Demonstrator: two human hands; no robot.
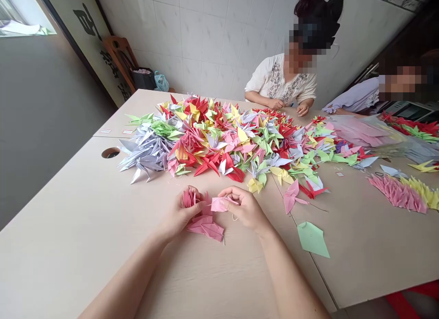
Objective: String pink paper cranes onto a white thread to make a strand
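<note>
My left hand (pixel 183 211) is closed around folded pink paper pieces (pixel 190 198) near the middle of the table (pixel 103 246). Just to its right, my right hand (pixel 242 204) pinches a lighter pink folded paper (pixel 218 204) between thumb and fingers. A thin string hangs by the fingers of that hand. Below and between both hands, more pink folded paper (pixel 208 228) rests on the tabletop, with a short string end at its lower right. Beyond the hands lies a large heap of coloured paper cranes (pixel 212 136).
A green paper sheet (pixel 313 238) and a pink crane (pixel 291 196) with a string lie right of my right hand. Stacked pink cranes (pixel 398 193) are farther right. One person (pixel 283 81) sits across the table, another (pixel 360 95) at the right. The table has a round hole (pixel 110 152).
</note>
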